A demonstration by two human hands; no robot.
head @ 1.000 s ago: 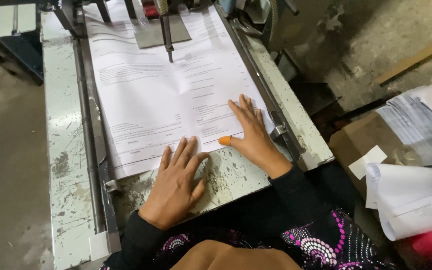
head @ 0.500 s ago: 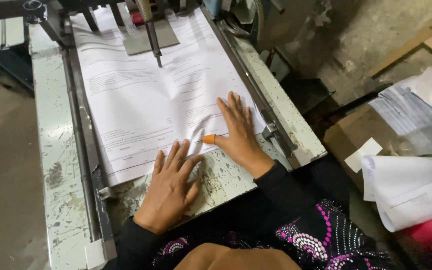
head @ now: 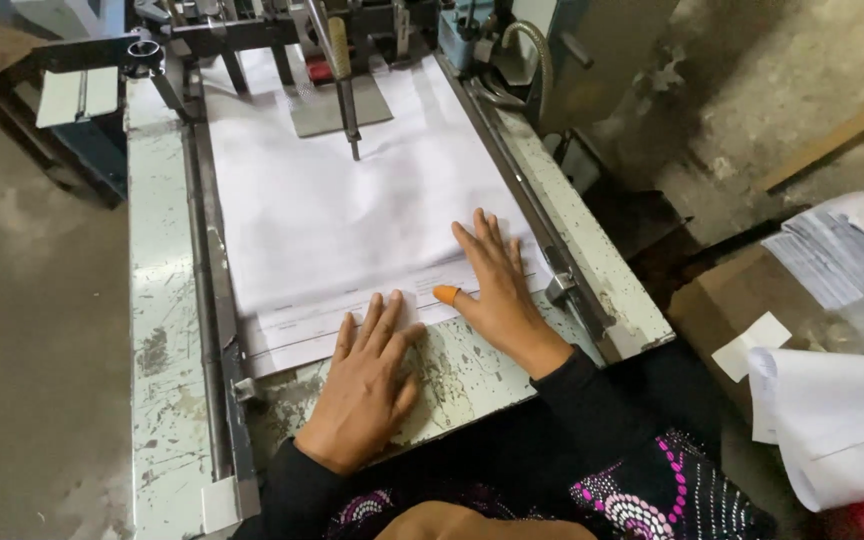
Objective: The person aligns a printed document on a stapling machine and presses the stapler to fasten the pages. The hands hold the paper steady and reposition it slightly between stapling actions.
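Note:
A stack of white paper sheets [head: 342, 215] lies on the worn, paint-chipped table of a machine [head: 157, 300]. The top sheet is blank; a printed sheet shows below it at the near edge. My left hand [head: 367, 385] rests flat, fingers spread, on the table and the near edge of the printed sheet. My right hand [head: 497, 290] lies flat on the top sheet's near right corner. An orange rubber tip [head: 446, 294] covers its thumb. Neither hand grips anything.
A metal rod and plate [head: 340, 95] press on the paper at the far end, under the machine head. Metal guide rails [head: 210, 300] run along both sides. Paper piles [head: 842, 420] and a cardboard box [head: 722, 310] sit at right.
A blank sheet now covers the printed sheet that was on top. My right hand shifted slightly forward on the paper; the left hand stayed near the front edge.

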